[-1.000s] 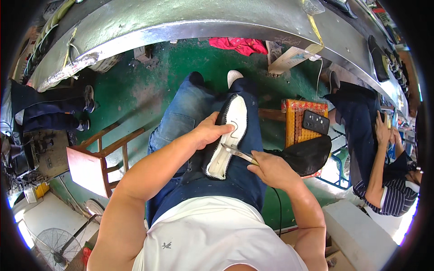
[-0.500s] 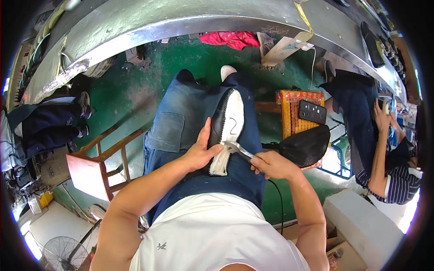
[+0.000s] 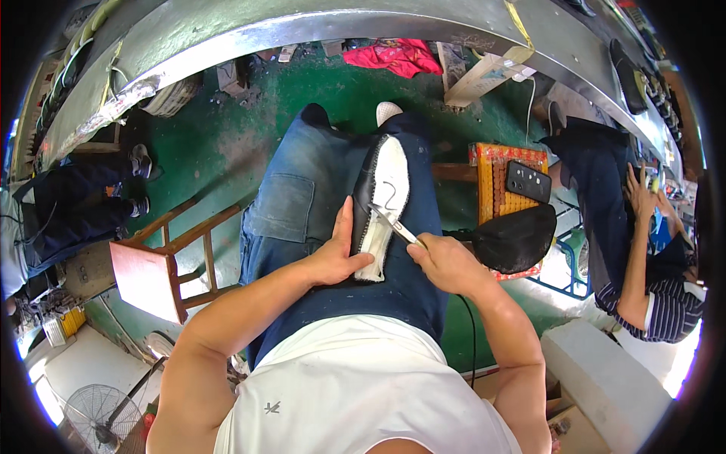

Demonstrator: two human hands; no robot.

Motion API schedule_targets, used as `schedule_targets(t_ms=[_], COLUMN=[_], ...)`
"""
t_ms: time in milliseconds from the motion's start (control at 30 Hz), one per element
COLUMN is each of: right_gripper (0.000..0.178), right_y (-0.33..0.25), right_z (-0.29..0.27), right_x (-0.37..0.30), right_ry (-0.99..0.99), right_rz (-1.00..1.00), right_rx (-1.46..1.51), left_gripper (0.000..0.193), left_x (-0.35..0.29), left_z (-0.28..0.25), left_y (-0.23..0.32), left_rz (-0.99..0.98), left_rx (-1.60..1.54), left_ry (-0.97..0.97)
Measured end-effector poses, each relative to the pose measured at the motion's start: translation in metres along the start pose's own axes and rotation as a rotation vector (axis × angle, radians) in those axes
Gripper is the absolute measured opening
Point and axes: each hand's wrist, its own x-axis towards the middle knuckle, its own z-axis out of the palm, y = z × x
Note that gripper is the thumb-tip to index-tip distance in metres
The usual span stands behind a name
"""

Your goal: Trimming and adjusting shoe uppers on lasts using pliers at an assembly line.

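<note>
Across my lap lies a shoe sole up, its white underside ringed by a dark stitched edge and its black upper showing on the left. My left hand holds it near the heel, thumb over the pale underside and a finger stretched along the black side. In my right hand are metal pliers, gripped by the handles. Their tips reach the shoe's left edge, midway along; whether they pinch the material is too small to tell.
A silver-edged workbench spans the far side. To my right, a stool with a beaded mat bears a phone and a black pouch. A wooden stool stands left. A co-worker sits at the right.
The pliers have moved up the shoe, from beside my left thumb to its left edge, and turned so their tips show. My right hand shifted slightly along with them; my left hand still holds the shoe.
</note>
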Motion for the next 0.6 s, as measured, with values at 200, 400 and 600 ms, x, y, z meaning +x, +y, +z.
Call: schedule_targets(t_ms=[200, 400, 600], right_gripper=[0.037, 0.038, 0.040], right_y=[0.001, 0.028, 0.059], right_z=[0.014, -0.084, -0.274], right_x=[-0.017, -0.015, 0.019], right_ry=[-0.074, 0.369, 1.119], right_rz=[-0.031, 0.027, -0.120], right_rx=[-0.128, 0.032, -0.270], left_gripper=[0.115, 0.087, 0.088], left_x=[0.007, -0.006, -0.021], left_z=[0.010, -0.027, -0.088], left_y=[-0.010, 0.034, 0.182], left_rz=[0.180, -0.008, 0.195], left_rx=[0.173, -0.563, -0.937], left_ry=[0.094, 0.031, -0.021])
